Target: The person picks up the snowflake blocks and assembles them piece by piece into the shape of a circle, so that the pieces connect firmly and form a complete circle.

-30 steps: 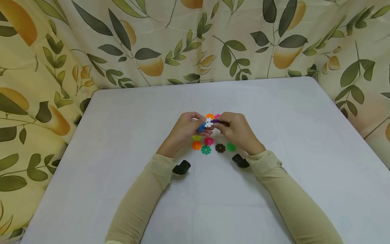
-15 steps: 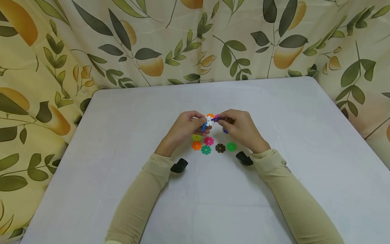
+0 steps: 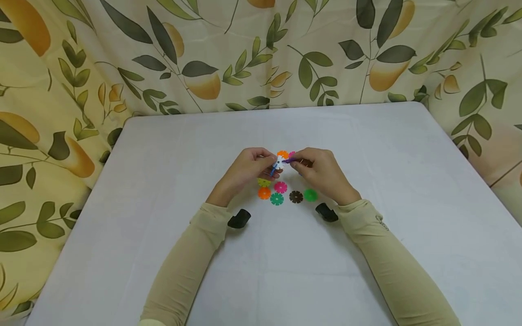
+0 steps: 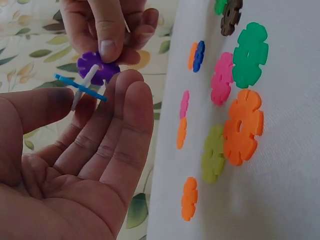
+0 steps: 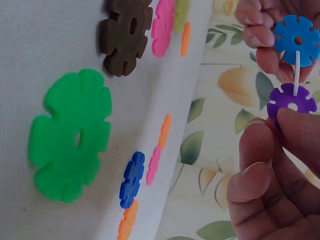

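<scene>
My left hand (image 3: 248,170) pinches a pair of joined notched plastic discs between thumb and fingers. One is a light blue disc (image 5: 284,44); the other is a white disc (image 5: 297,75), seen edge-on in both wrist views and set crosswise into the blue one. Opposite, my right hand (image 3: 324,172) pinches a purple disc (image 4: 111,75) between thumb and index finger. The purple disc's edge meets the white disc at a notch, and the two stand crosswise. Both hands are raised over the table, with the thumb of the right covering part of the purple disc.
On the white table (image 3: 261,271) lie several loose notched discs: a green disc (image 5: 60,130), a brown disc (image 5: 114,37), a teal disc (image 4: 244,67), a pink disc (image 4: 220,82), an orange disc (image 4: 250,120), a yellow-green disc (image 4: 212,160) and a dark blue disc (image 5: 131,187). A patterned curtain (image 3: 318,54) hangs behind.
My right hand has shifted slightly right, with the purple disc still at the white one. The blue and white discs have turned a little in my left hand.
</scene>
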Demonstrator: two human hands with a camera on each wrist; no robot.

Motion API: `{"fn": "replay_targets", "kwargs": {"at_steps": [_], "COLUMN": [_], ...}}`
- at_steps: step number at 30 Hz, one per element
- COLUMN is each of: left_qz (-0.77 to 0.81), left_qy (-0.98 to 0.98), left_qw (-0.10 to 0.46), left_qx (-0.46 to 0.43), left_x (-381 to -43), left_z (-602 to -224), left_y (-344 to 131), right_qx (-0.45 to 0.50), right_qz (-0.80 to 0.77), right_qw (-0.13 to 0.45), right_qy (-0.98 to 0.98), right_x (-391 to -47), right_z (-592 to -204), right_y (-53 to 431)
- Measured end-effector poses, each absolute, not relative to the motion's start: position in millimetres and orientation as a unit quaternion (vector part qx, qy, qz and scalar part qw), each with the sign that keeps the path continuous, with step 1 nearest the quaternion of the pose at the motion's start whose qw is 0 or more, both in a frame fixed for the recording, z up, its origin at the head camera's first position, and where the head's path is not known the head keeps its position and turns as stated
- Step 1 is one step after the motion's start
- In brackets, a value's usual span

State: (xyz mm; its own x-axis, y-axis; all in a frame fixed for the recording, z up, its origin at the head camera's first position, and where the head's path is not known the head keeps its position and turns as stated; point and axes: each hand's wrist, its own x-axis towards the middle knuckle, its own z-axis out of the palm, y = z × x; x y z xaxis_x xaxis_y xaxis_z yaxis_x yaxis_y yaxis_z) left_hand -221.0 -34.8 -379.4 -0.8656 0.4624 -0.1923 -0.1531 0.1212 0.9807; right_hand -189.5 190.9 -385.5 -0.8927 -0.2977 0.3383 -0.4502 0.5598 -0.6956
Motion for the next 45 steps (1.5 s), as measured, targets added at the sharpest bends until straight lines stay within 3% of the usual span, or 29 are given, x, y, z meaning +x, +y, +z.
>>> {"fn": "replay_targets", "kwargs": {"at_steps": [14,34,45], "left_qz": [0.646,0.626,0.668], "left_qy": [0.717,0.704,0.67], "left_qw": [0.242,0.311,0.309], "left_qx": [0.099,0.125,0.095], "left_x": [-224,-224,-227], "left_z": [-383,-388,-390], "left_y": [-39,-36,-41], "right_qx": [0.234,0.261,0.222], "right_qz": [0.435,0.441,0.411], "right_qw": [0.081,0.082,0.083], "right_qy": [-0.866,-0.855,-0.88], "right_x": [-189,-189,-191], "right_z": [-385,-389,-391], "right_y": [186,185,189]}}
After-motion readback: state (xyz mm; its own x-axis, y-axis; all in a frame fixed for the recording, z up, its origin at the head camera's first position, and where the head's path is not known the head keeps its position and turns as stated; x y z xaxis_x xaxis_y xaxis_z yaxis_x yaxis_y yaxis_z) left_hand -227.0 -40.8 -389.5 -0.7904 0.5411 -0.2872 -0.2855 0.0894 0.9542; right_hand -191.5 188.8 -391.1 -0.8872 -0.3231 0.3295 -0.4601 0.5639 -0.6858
